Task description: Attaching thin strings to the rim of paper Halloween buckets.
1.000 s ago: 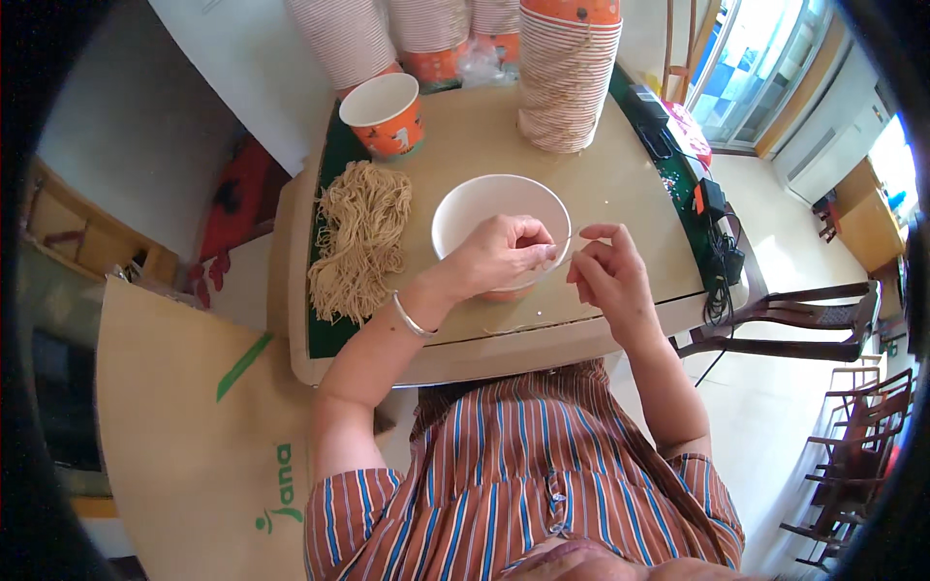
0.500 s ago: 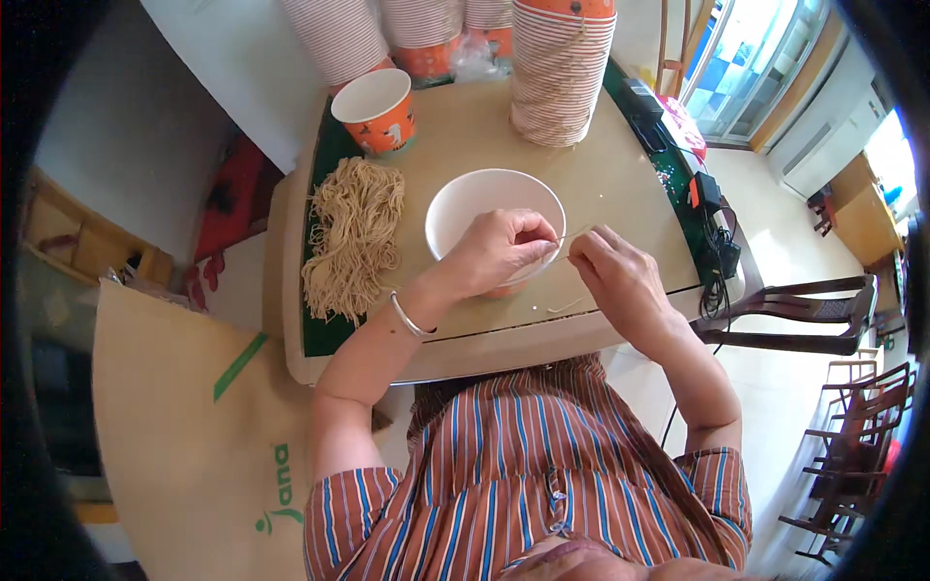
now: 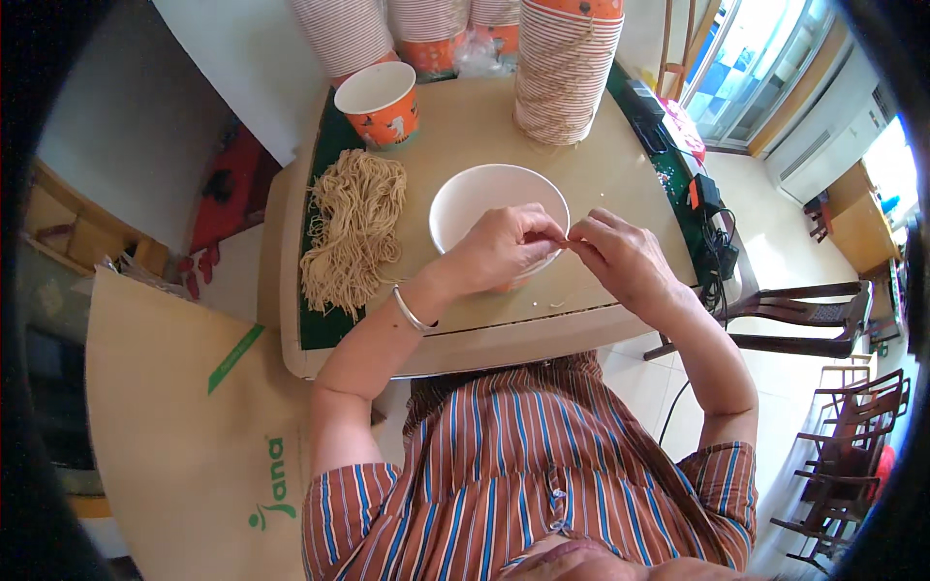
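Note:
A white-lined paper bucket (image 3: 470,198) stands in front of me on the table. Over its near right rim my left hand (image 3: 509,247) and my right hand (image 3: 620,257) meet, thumbs and forefingers pinched tip to tip. Both pinch a thin beige string, which is almost wholly hidden by the fingertips now. Left of the bucket lies a loose bundle of beige strings (image 3: 354,228). A second paper bucket (image 3: 383,121), orange outside and white within, stands upright behind the bundle.
A tall stack of nested paper buckets (image 3: 567,87) rises at the table's back right, and more stacks (image 3: 426,29) stand behind. Black adapters and cables (image 3: 717,247) line the right edge. A large cardboard sheet (image 3: 184,416) leans at the left; a dark wooden chair (image 3: 804,315) is at the right.
My hands have come together: the right moved left toward the left hand, closing the gap where the string was visible. The view has shifted slightly.

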Tool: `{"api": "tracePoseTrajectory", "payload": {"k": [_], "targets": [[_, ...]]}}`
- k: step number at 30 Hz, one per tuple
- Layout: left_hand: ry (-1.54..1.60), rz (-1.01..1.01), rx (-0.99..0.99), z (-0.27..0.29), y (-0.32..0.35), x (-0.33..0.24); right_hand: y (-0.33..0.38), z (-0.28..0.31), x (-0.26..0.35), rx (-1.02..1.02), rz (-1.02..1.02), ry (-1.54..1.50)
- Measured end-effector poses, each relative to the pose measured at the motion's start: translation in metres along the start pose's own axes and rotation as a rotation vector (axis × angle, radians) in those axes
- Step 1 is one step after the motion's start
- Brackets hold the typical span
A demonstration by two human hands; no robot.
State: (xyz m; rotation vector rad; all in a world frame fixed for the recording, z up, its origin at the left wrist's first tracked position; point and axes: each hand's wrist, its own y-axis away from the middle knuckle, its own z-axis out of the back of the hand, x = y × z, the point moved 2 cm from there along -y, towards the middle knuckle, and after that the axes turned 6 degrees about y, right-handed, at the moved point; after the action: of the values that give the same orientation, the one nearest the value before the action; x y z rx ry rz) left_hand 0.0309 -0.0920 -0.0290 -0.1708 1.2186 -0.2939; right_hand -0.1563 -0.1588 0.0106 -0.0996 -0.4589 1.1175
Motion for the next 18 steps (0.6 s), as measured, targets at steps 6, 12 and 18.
{"api": "tracePoseTrajectory", "payload": {"k": [6, 12, 18], "targets": [[0.028, 0.099, 0.04, 0.001, 0.0, 0.001, -0.002, 0.001, -0.003, 0.046, -0.024, -0.081], [-0.013, 0.089, 0.066, 0.002, -0.002, 0.003, -0.006, -0.001, -0.006, 0.109, -0.035, -0.163], [0.026, 0.112, 0.018, 0.0, 0.001, -0.007, -0.004, -0.014, -0.025, 0.177, -0.276, -0.45]]}}
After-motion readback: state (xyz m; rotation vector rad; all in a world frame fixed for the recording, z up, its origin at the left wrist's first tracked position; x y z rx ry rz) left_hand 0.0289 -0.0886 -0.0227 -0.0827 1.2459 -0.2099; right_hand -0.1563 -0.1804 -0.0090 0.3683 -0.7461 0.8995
